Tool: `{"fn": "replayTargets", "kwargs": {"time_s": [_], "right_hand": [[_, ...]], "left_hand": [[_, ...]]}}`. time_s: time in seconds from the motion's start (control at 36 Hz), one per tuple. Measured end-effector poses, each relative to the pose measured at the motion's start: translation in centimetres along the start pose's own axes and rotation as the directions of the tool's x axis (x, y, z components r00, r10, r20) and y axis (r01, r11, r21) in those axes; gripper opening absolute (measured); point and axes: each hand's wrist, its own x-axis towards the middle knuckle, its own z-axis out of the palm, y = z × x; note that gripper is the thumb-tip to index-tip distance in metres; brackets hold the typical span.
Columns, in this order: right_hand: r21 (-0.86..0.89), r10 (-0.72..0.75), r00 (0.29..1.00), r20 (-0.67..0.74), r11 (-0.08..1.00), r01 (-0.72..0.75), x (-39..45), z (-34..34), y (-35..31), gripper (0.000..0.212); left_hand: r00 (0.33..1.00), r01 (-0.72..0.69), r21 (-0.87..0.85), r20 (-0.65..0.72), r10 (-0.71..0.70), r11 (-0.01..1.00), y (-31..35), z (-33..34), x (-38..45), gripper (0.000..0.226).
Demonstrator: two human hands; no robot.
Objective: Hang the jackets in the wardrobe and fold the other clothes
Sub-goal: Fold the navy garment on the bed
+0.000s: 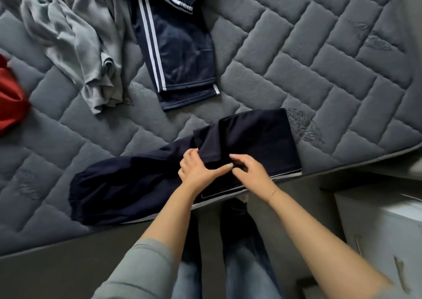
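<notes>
A dark navy garment (255, 139) lies along the near edge of the grey quilted mattress (331, 54). Its right part is doubled over into a flat panel, and a gathered cuff end (96, 196) stretches out to the left. My left hand (198, 171) pinches the edge of the folded layer at the garment's middle. My right hand (249, 173) grips the same fold just to the right, thumb touching the left thumb. Farther back lie navy track pants with white side stripes (180, 47) and a crumpled grey top (77, 40).
A red cloth (11, 97) pokes in at the left edge of the mattress. A white cabinet with drawer handles (383, 230) stands at the lower right, close to the bed. My legs in jeans stand against the bed's dark side panel (57, 271).
</notes>
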Motion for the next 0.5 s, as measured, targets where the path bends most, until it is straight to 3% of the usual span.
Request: {"fn": "replayTargets", "kwargs": {"time_s": [0.06,0.14,0.25,0.33,0.39,0.5], "right_hand": [[0.001,-0.005,0.994,-0.113,1.0,0.005,-0.4,-1.3,1.0,0.04],[-0.126,-0.049,0.974,-0.22,0.992,0.022,-0.7,-3.0,2.3,0.039],[-0.358,-0.151,0.963,-0.223,0.932,0.063,-0.4,-4.3,2.6,0.055],[-0.514,-0.235,0.966,-0.107,0.845,0.148,0.6,-4.4,1.9,0.068],[-0.582,-0.253,0.966,-0.051,0.793,0.177,1.6,-3.7,0.9,0.073],[-0.669,-0.275,0.959,0.071,0.7,0.251,3.6,-0.7,-1.1,0.075]], "left_hand": [[0.995,-0.02,0.018,-0.095,0.022,1.0,0.2,1.0,0.0,0.106],[0.966,-0.041,-0.132,-0.257,0.006,0.99,-0.6,1.2,0.4,0.059],[0.987,-0.092,-0.332,-0.154,0.042,0.939,-2.1,-0.1,-0.2,0.039],[0.993,-0.109,-0.639,-0.105,0.054,0.761,-4.0,-2.9,-2.2,0.02],[0.994,-0.104,-0.755,-0.1,0.043,0.648,-6.2,-5.5,-3.5,0.019],[0.986,-0.129,-0.753,-0.164,0.006,0.645,-12.9,-11.5,-4.8,0.041]]}}
